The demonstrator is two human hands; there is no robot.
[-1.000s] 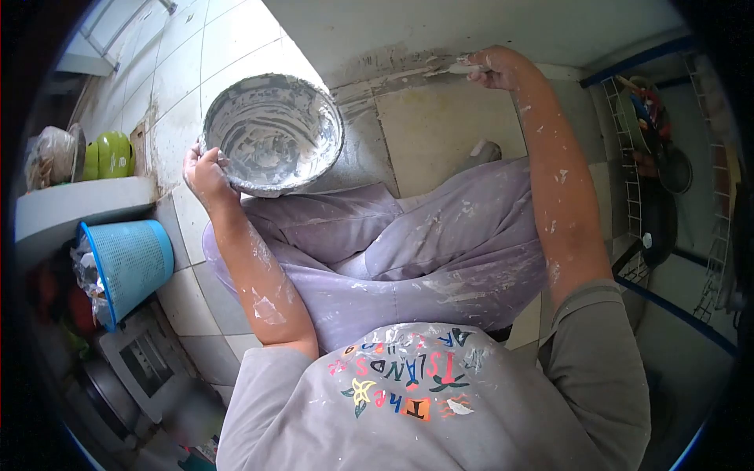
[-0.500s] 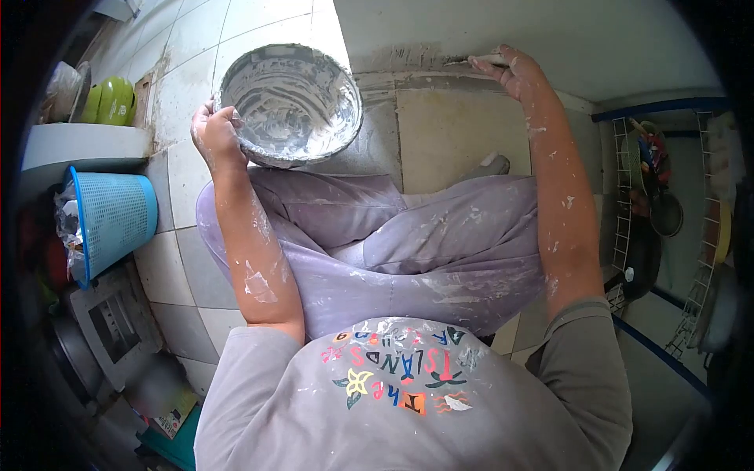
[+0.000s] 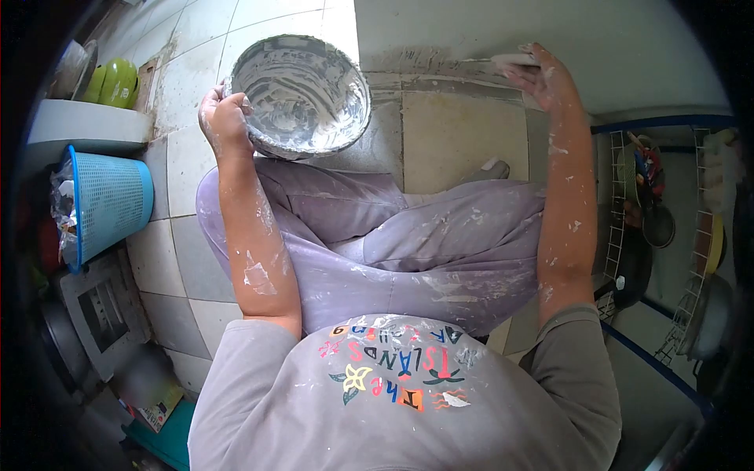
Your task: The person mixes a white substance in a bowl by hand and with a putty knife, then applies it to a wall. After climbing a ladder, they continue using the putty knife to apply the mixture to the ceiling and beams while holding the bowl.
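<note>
My left hand (image 3: 225,122) is closed on the rim of a dark round bucket (image 3: 302,98), which tilts so that its inside faces me. White paste is smeared thickly over the bucket's inner wall and bottom. At the foot of the wall (image 3: 471,27), my right hand (image 3: 548,80) grips a paste-coated putty knife (image 3: 514,59). Its thin blade points left along the wall, though its edge is hard to make out. Rough grey marks run along the wall base left of the blade. Dried white paste spots both my forearms.
A blue plastic basket (image 3: 118,200) stands on the tiled floor at left, below a ledge with a green object (image 3: 112,82). At right, a blue-framed wire rack (image 3: 616,208) holds pans and utensils. My crossed legs (image 3: 377,228) fill the middle.
My right hand and the putty knife have moved right along the wall. The bucket and my left hand sit slightly higher and further right in view, as the whole view has shifted a little.
</note>
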